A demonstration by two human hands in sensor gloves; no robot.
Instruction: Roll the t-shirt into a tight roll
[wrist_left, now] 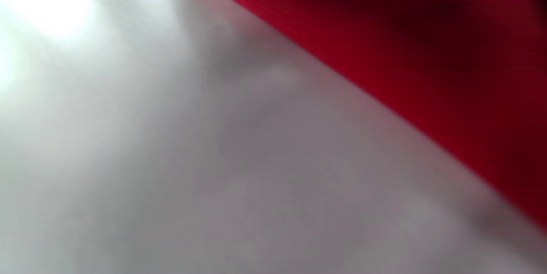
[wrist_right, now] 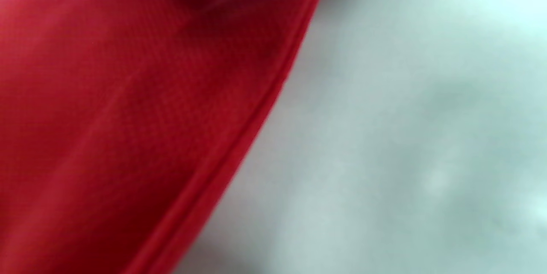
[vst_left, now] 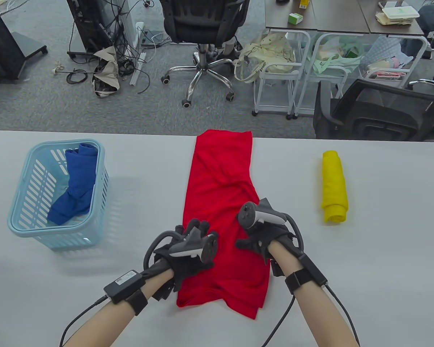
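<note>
Seen from above: red t-shirt (vst_left: 220, 202) folded into a long strip, laid flat down the middle of the grey table (vst_left: 383, 253), running from the far edge at 12 o'clock back toward 6 o'clock, not yet rolled. At the strip's near end, left hand (vst_left: 188, 253) in a black sensor glove resting on the cloth's 9 o'clock edge, fingertips (vst_left: 199, 226) reaching forward over the fabric; right hand (vst_left: 264, 240) set on the 3 o'clock edge, its fingers hidden beneath the tracker, so impossible to tell whether spread flat or pinching the cloth. For the left hand too, no clear view of a pinch, only fingers lying on the shirt. At 9 o'clock of the shirt, well apart, a light blue plastic basket (vst_left: 25, 220) holding a crumpled blue garment (vst_left: 74, 184). At 3 o'clock, also well apart, a yellow rolled garment (vst_left: 334, 186) lying lengthwise on the table. In the left wrist view, blurred, only the shirt's straight edge against the tabletop; in the right wrist view, a stitched red hem (wrist_right: 260, 107) crossing the pale surface, no fingers visible.
</note>
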